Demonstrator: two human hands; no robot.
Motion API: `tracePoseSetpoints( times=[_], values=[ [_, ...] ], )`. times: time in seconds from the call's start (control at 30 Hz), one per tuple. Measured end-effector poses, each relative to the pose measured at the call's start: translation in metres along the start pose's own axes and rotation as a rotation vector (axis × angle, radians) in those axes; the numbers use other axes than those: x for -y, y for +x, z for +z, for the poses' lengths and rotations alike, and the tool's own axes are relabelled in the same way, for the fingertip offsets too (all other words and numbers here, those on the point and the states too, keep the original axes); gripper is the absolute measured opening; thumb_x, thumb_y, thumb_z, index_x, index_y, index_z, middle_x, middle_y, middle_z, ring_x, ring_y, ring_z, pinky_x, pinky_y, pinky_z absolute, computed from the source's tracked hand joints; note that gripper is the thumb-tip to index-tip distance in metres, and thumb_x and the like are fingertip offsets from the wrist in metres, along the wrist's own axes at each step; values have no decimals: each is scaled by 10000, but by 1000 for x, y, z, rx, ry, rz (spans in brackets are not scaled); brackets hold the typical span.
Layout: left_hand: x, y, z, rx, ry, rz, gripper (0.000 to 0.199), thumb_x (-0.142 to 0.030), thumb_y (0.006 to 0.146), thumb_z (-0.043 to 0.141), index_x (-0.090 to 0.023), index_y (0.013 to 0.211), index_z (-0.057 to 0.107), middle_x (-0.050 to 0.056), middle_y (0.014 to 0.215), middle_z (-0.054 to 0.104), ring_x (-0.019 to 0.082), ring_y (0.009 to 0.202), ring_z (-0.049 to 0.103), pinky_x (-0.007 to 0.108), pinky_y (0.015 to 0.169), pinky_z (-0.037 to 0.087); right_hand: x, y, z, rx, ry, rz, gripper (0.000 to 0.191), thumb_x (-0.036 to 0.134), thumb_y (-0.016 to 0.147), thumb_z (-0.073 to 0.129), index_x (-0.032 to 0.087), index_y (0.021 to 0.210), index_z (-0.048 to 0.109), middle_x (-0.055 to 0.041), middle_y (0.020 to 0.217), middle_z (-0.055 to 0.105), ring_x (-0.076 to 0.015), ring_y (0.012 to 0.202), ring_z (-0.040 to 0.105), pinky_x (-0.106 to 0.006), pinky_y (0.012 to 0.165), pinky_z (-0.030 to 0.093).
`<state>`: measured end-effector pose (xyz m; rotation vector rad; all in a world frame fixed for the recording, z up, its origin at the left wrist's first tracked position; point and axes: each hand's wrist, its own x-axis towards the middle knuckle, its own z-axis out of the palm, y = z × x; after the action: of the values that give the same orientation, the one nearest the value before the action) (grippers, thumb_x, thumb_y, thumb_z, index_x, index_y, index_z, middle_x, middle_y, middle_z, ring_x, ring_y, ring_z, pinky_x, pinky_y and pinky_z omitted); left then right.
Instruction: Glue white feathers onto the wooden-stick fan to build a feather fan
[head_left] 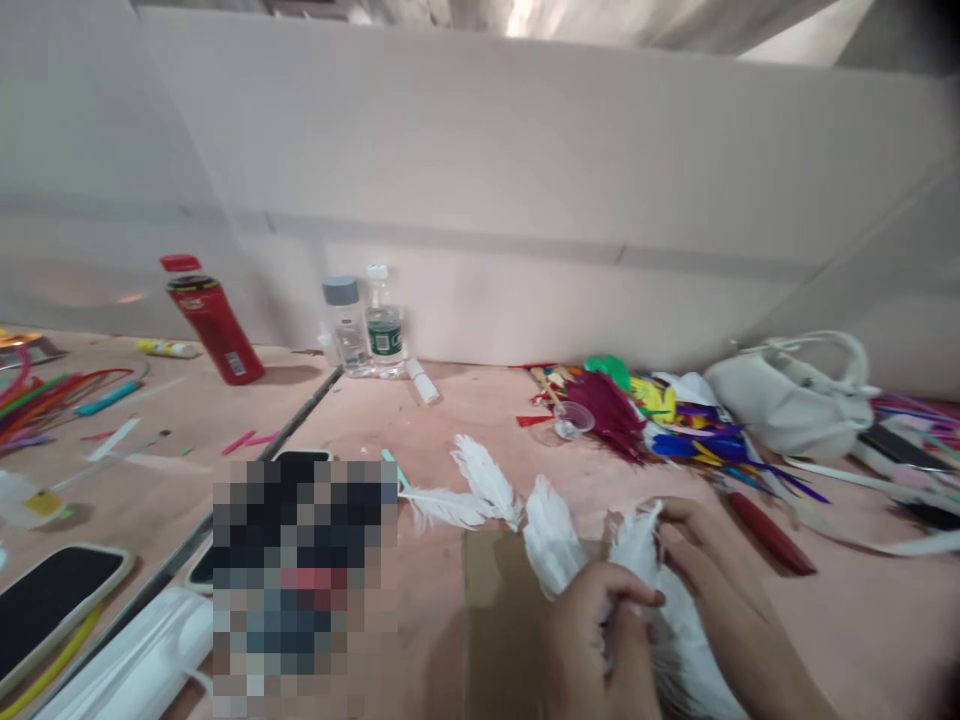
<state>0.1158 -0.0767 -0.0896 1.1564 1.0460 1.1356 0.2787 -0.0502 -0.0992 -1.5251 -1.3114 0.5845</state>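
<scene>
A: Where is the feather in hand?

B: The soft white feather with ragged vanes [636, 540] is up between the person's two hands, over the right side of a flat brown cardboard piece [499, 620]. More white plumage shows lower down, below the fingers; whether it is the same feather or a second one cannot be told.

A: How would it handle?

B: Very light, most likely, and limp along the vane, with a stiffer shaft down the middle. Rough fingers would probably split or crease the barbs, so the bare shaft end seems the best place to hold it.

A: And the hands?

B: The left hand [596, 635] comes up from the bottom edge, its fingers curled and its thumb laid across toward the right, seemingly pinching the plumage against the forefinger. The right hand [697, 560] slants in from the lower right, forefinger and thumb closed on the feather's upper right edge. Its remaining fingers are mostly hidden.

A: Anything close by?

B: A broad white feather [551, 535] just beyond the left hand, its base hidden, and a pair of loose white feathers [484, 470] on the pinkish tabletop [427, 610], farther left.
</scene>
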Motion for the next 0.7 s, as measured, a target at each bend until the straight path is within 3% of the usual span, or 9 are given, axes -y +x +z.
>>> tracePoseSetpoints(
  times=[0.17,0.27,0.4,0.57,0.63,0.7],
  values=[
    [2,10,-1,16,-34,57,197,-361,892,617,-203,777,644,39,724,714,184,679,651,248,659,467,-8,2,9,-26,124,35,318,525,972,473,285,900,671,-35,715,626,-255,624,563,-359,563,429],
    [0,12,-2,-7,-41,48,174,-393,882,640,-221,887,610,-1,647,669,185,629,643,253,642,480,6,1,10,-34,227,37,306,501,971,515,252,843,639,-18,716,602,-221,645,547,-321,588,412],
    [-9,16,-7,-71,41,100,287,-399,856,677,-222,1080,644,32,827,743,221,728,709,307,724,539,36,5,2,11,387,23,271,466,934,607,228,807,620,5,758,571,-187,733,532,-281,661,409],
    [-27,24,-20,-168,406,430,182,-382,872,669,-233,929,757,76,1022,748,287,1023,666,360,896,487,53,5,-4,125,428,-78,259,417,897,665,205,748,658,-4,776,597,-184,767,550,-288,734,422],
    [-29,28,-23,-114,438,486,192,-394,887,668,-232,945,753,76,1033,743,283,1036,655,363,917,473,52,2,-1,194,437,-130,242,399,892,677,203,753,703,-11,771,614,-187,760,566,-295,730,429],
    [-28,30,-25,-5,400,425,230,-427,915,652,-222,977,737,65,975,740,254,939,669,338,849,496,48,0,6,229,458,-173,233,390,902,668,205,780,738,-25,787,641,-196,775,592,-304,733,444]
  ],
)
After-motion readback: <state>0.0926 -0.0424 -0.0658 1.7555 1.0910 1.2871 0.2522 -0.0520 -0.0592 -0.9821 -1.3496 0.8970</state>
